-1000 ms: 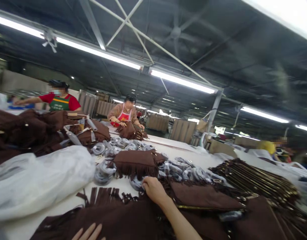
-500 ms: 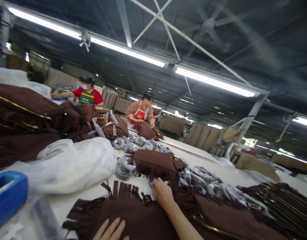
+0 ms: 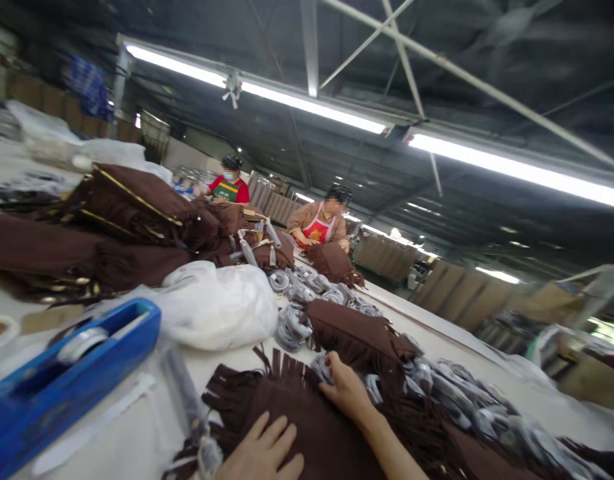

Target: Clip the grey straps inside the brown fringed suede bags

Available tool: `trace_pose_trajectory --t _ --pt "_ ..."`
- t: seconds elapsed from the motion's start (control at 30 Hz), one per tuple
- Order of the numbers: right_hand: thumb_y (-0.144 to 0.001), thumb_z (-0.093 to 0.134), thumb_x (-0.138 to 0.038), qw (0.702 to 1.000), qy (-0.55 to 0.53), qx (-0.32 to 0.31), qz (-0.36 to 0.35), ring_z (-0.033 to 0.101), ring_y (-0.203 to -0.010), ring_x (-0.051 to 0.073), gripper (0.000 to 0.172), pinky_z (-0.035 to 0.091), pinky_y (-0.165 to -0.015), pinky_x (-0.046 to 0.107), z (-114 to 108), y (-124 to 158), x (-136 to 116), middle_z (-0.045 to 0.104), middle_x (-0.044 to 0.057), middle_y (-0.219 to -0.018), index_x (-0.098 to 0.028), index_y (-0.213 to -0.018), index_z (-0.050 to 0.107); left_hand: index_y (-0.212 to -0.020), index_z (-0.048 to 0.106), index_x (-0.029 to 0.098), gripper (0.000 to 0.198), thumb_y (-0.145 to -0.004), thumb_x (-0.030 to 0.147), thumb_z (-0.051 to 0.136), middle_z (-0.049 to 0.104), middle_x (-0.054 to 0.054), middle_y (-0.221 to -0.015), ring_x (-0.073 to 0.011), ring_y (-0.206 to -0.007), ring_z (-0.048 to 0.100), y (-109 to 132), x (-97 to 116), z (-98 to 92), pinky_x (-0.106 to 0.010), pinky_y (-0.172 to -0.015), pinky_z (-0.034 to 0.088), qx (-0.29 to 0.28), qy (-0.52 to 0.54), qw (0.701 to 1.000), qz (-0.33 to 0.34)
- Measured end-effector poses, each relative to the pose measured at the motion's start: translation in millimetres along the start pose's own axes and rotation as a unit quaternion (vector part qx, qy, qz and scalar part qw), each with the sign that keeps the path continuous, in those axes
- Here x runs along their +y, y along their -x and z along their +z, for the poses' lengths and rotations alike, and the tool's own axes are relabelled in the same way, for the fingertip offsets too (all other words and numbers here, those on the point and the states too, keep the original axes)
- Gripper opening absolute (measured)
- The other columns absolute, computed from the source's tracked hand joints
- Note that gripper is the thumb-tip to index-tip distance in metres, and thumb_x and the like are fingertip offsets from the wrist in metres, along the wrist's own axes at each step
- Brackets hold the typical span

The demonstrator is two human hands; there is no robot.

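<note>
A dark brown fringed bag [image 3: 307, 417] lies flat on the table right in front of me. My left hand [image 3: 269, 450] rests on its near side, palm down with fingers spread. Past the bag's far edge, my right hand [image 3: 344, 387] has its fingers curled round a plastic-wrapped, coiled grey strap [image 3: 321, 369]. Another brown fringed bag [image 3: 354, 330] lies just beyond that hand. More brown fringed bags [image 3: 467, 443] are at the near right, partly cut off by the frame.
A blue tape dispenser [image 3: 71, 393] stands at the left. Behind it are a white plastic bag [image 3: 221, 303] and heaped brown bags [image 3: 137, 207]. Many wrapped straps [image 3: 451, 393] lie at right. Two people [image 3: 319, 227] [image 3: 229, 187] work across the table.
My view has swung left, so things sit further right and the tape dispenser shows more fully. More of my left hand is visible on the bag. My right hand stays by the strap.
</note>
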State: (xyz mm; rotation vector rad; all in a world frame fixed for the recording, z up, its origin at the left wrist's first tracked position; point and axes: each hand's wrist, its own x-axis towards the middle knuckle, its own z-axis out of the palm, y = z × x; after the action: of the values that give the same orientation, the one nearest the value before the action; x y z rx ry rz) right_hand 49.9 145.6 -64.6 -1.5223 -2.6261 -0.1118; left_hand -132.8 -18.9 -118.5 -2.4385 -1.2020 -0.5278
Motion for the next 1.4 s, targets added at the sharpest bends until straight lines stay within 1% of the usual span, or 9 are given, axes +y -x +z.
trace_pose_trajectory --t 0.13,0.23,0.5,0.6,0.73,0.83,0.93,1.07,1.4 --pt "-0.074 0.056 -0.008 0.991 -0.055 -0.026 -0.121 0.063 -0.081 0.016 0.027 0.040 -0.070 0.020 -5.8 2.7 -17.1 0.068 0.000 -0.090 -0.022 -0.097 0.052 -0.122 0.060 0.019 0.037 -0.093 0.041 0.053 0.060 -0.018 -0.132 -0.0320 -0.123 0.055 -3.4 6.5 -12.6 -0.048 -0.101 0.045 -0.097 0.110 0.988 -0.048" --pt "-0.072 0.055 -0.005 0.987 -0.059 -0.022 -0.148 0.062 -0.081 0.016 0.030 0.039 -0.071 0.021 -8.2 5.4 -21.1 0.068 -0.001 -0.089 -0.022 -0.096 0.055 -0.118 0.061 0.018 0.036 -0.089 0.039 0.060 0.060 -0.017 -0.131 -0.0322 -0.125 0.052 -0.3 4.7 -15.2 -0.050 -0.104 0.040 -0.105 0.158 0.980 -0.061" --pt "-0.080 0.039 -0.004 0.982 -0.069 0.026 -0.175 0.063 -0.084 0.019 0.027 0.041 -0.074 0.026 -24.7 17.4 -14.1 0.067 0.005 -0.091 -0.022 -0.089 0.058 -0.088 0.064 0.021 0.012 -0.085 0.014 0.054 0.072 -0.004 -0.094 -0.0178 -0.091 0.065 2.0 -8.2 -50.1 -0.026 -0.085 0.049 -0.063 0.200 0.977 -0.049" --pt "-0.089 0.035 -0.014 0.974 -0.101 0.056 -0.196 0.062 -0.078 0.020 0.021 0.041 -0.071 0.028 -28.9 31.7 -28.7 0.065 0.005 -0.086 -0.022 -0.088 0.054 -0.086 0.065 0.021 0.013 -0.086 0.017 0.053 0.071 -0.004 -0.091 -0.0186 -0.088 0.066 0.7 -31.2 -80.2 -0.025 -0.079 0.050 -0.071 0.138 0.973 -0.172" --pt "-0.089 0.037 -0.016 0.953 -0.145 0.011 -0.266 0.064 -0.074 0.018 0.018 0.041 -0.066 0.025 -32.5 68.3 -55.2 0.066 0.002 -0.078 -0.023 -0.086 0.053 -0.087 0.066 0.015 0.029 -0.094 0.019 0.038 0.071 -0.012 -0.089 -0.0249 -0.086 0.067 26.7 -73.8 -119.5 -0.034 -0.078 0.051 -0.071 0.045 0.922 -0.379" --pt "-0.090 0.037 -0.016 0.938 -0.161 -0.003 -0.308 0.063 -0.069 0.016 0.018 0.040 -0.063 0.023 -34.0 96.8 -69.2 0.065 0.001 -0.076 -0.023 -0.081 0.052 -0.086 0.067 0.012 0.031 -0.085 0.004 0.038 0.070 -0.015 -0.086 -0.0268 -0.086 0.067 61.7 -92.0 -136.6 -0.037 -0.077 0.050 -0.087 0.016 0.900 -0.427" --pt "-0.092 0.039 -0.017 0.932 -0.177 -0.026 -0.315 0.062 -0.067 0.014 0.019 0.040 -0.061 0.021 -33.3 114.7 -73.8 0.065 0.000 -0.076 -0.023 -0.080 0.052 -0.091 0.068 0.019 0.043 -0.071 -0.008 0.041 0.069 -0.007 -0.101 -0.0205 -0.099 0.063 92.4 -91.4 -133.4 -0.030 -0.087 0.047 -0.121 0.041 0.922 -0.364" --pt "-0.092 0.041 -0.016 0.934 -0.187 -0.047 -0.302 0.061 -0.069 0.015 0.019 0.040 -0.063 0.021 -25.7 122.6 -70.3 0.065 0.000 -0.077 -0.023 -0.080 0.053 -0.080 0.064 0.019 0.031 -0.078 -0.003 0.043 0.066 -0.005 -0.100 -0.0194 -0.098 0.060 116.2 -82.0 -109.1 -0.029 -0.088 0.046 -0.153 0.073 0.950 -0.264" --pt "-0.090 0.044 -0.017 0.924 -0.232 -0.018 -0.303 0.059 -0.066 0.015 0.016 0.039 -0.061 0.022 -26.3 128.4 -78.1 0.064 -0.001 -0.075 -0.023 -0.079 0.055 -0.080 0.054 0.019 0.027 -0.087 0.004 0.032 0.061 -0.006 -0.091 -0.0209 -0.088 0.055 128.1 -85.7 -89.4 -0.031 -0.083 0.044 -0.099 0.050 0.947 -0.303"
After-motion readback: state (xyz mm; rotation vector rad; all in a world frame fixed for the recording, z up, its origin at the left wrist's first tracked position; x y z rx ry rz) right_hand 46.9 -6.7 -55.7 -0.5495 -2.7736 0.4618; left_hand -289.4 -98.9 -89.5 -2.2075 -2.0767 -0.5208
